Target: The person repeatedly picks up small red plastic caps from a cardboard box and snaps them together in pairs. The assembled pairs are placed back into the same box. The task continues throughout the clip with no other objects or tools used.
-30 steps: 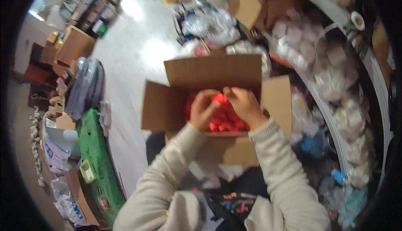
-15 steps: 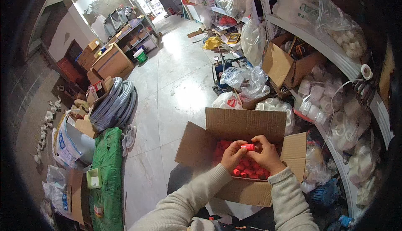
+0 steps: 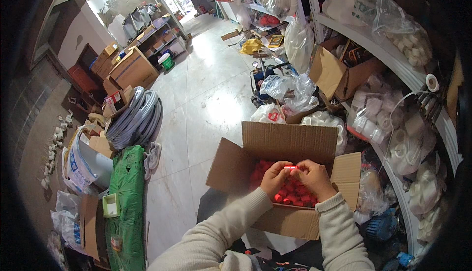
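Note:
Both hands are together above an open cardboard box (image 3: 290,138), holding a small red cylinder (image 3: 291,167) that looks like a plastic cap or plug. My left hand (image 3: 274,179) pinches it at its left end between thumb and fingers. Closed about the right end is my right hand (image 3: 315,178), its fingertips partly covering the piece. Below them, many loose red cylinders (image 3: 293,196) of the same kind fill the box, some with a dark end showing. The box flaps are folded outward.
Metal shelving (image 3: 383,45) with bagged white fittings (image 3: 368,116) curves along my right. Beyond the box lie clear plastic bags (image 3: 290,91) and another cardboard carton (image 3: 328,72). To the left are a coil of grey hose (image 3: 135,118) and a long green wrapped bundle (image 3: 127,192).
My right hand has come in to the left, and its raised fingers have closed down onto the red cylinder. The cylinder sits slightly higher in view. My left hand keeps its hold.

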`<control>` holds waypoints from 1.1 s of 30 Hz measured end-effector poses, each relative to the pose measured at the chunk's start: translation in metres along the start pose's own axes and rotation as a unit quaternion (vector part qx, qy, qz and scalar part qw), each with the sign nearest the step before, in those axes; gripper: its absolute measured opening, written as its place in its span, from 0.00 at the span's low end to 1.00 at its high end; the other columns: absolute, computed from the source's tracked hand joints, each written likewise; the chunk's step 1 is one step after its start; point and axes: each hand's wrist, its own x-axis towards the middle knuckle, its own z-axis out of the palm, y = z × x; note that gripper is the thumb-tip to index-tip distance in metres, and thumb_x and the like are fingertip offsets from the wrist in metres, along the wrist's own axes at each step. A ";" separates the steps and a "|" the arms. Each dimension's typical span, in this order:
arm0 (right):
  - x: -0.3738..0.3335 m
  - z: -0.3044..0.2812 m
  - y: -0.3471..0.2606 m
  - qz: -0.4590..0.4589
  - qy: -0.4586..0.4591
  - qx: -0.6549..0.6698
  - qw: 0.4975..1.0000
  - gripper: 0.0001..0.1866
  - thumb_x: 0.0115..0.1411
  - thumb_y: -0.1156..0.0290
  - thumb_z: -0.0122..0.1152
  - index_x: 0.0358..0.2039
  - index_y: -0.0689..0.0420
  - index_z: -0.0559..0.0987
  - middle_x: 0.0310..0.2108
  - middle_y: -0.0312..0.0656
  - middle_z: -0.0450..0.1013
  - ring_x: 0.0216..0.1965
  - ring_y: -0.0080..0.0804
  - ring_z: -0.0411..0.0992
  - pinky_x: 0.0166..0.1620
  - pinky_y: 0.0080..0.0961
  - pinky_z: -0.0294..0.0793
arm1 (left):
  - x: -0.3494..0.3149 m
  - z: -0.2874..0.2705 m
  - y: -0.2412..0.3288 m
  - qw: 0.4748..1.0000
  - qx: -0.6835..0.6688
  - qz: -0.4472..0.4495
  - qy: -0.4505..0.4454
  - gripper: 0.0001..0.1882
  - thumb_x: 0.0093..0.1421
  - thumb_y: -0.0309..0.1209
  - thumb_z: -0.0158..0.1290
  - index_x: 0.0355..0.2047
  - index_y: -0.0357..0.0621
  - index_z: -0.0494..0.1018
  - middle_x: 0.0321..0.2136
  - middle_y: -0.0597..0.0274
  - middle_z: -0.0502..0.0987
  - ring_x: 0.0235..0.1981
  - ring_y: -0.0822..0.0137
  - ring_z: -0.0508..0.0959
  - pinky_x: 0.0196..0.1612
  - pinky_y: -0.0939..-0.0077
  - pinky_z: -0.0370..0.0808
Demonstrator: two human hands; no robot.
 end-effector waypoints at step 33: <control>0.001 0.005 0.001 -0.082 0.049 0.055 0.994 0.08 0.46 0.73 0.62 0.27 0.62 0.75 0.22 0.44 0.74 0.22 0.30 0.73 0.28 0.25 0.71 | 0.001 0.001 -0.004 0.998 -0.057 0.025 -0.012 0.12 0.61 0.32 0.46 0.43 0.40 0.66 0.33 0.67 0.72 0.30 0.79 0.71 0.31 0.85 0.70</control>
